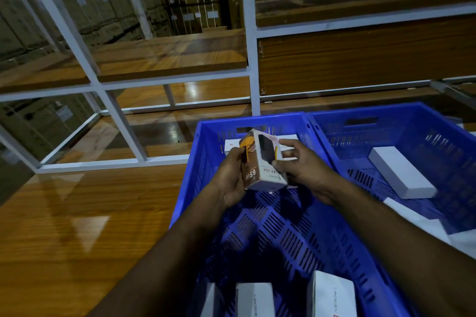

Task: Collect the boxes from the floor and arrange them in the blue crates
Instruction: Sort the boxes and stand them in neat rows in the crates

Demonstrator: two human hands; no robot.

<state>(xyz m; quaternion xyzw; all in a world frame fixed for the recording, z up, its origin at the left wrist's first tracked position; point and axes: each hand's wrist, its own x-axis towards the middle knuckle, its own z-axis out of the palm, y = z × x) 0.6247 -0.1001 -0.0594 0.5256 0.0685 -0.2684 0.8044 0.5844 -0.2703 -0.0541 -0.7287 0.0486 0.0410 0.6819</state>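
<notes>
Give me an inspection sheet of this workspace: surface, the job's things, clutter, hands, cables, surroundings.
Surface: glossy wooden boards carrying two blue crates.
Job's things: small box marked 65W held above the left crate; white boxes at its near end, another at its far end; right crate holds a long white box.
Clutter: nothing seen.
Hands: left hand and right hand both grip the 65W box.
Cables: nothing seen.
Surroundings: white metal racking, stacked cartons behind.
</notes>
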